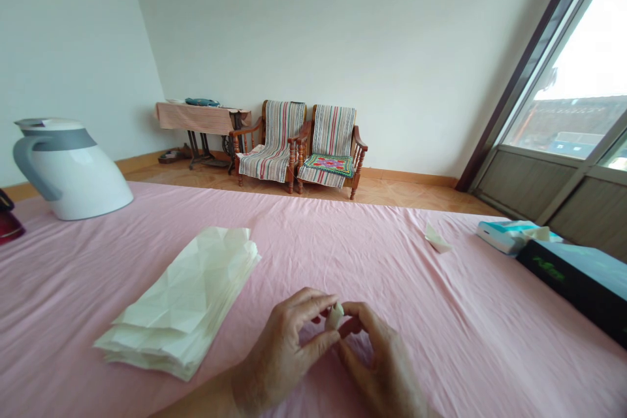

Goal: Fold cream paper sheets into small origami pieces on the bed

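Observation:
My left hand [281,353] and my right hand [379,366] meet low in the middle of the picture, over a pink tablecloth [343,241]. Both pinch a small folded piece of white paper [334,317] between thumb and fingertips. A stack of creased white paper sheets [186,297] lies on the cloth just left of my left hand. A single small folded white paper [435,240] rests farther off to the right.
A white kettle with a grey handle [68,166] stands at the far left, a dark red object [7,219] beside it. At the right lie a tissue pack [512,235] and a black box [582,277]. Two striped wooden chairs [301,147] and a side table [200,117] stand by the wall.

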`<action>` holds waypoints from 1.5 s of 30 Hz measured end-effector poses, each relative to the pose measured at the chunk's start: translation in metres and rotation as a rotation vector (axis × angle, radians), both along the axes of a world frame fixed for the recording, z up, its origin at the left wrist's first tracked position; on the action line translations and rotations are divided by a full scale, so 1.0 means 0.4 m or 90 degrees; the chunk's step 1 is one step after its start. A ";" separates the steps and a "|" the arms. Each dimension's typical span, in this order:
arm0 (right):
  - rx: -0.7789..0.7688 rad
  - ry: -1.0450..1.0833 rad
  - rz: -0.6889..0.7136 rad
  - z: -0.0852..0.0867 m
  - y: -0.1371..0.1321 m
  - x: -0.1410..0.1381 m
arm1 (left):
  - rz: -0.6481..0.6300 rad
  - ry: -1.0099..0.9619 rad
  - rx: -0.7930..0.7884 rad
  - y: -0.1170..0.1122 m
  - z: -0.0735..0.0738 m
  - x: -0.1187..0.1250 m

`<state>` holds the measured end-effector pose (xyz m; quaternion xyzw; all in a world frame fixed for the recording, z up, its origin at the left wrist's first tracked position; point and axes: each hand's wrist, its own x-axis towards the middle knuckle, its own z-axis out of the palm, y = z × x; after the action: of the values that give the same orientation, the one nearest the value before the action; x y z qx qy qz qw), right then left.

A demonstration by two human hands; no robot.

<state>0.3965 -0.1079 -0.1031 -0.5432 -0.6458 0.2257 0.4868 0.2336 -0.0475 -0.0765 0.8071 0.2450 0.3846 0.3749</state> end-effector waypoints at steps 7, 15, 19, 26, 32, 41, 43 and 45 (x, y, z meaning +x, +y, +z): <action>-0.015 0.029 -0.002 -0.001 0.003 -0.004 | -0.007 0.035 -0.007 -0.006 -0.003 0.005; -0.005 -0.004 -0.036 -0.003 -0.001 -0.003 | 0.018 0.024 -0.109 -0.016 0.010 0.006; 0.003 0.007 -0.071 -0.009 0.000 -0.004 | 0.005 0.042 -0.098 -0.019 0.018 0.006; 0.049 -0.035 -0.050 0.003 0.004 -0.005 | 0.022 0.006 -0.056 -0.009 -0.004 0.011; 0.036 -0.020 -0.042 0.001 0.005 -0.003 | 0.030 0.013 -0.067 -0.012 -0.003 0.007; 0.035 -0.020 -0.029 0.005 0.006 -0.003 | 0.028 0.016 -0.071 -0.011 -0.001 0.007; 0.039 -0.023 -0.031 0.006 0.006 -0.003 | 0.030 0.018 -0.066 -0.011 0.004 0.007; 0.049 -0.033 -0.040 0.005 0.004 -0.002 | 0.037 0.022 -0.062 -0.013 0.012 0.008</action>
<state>0.3957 -0.1061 -0.1010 -0.5498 -0.6490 0.1709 0.4973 0.2370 -0.0527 -0.0718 0.7871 0.2933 0.3691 0.3977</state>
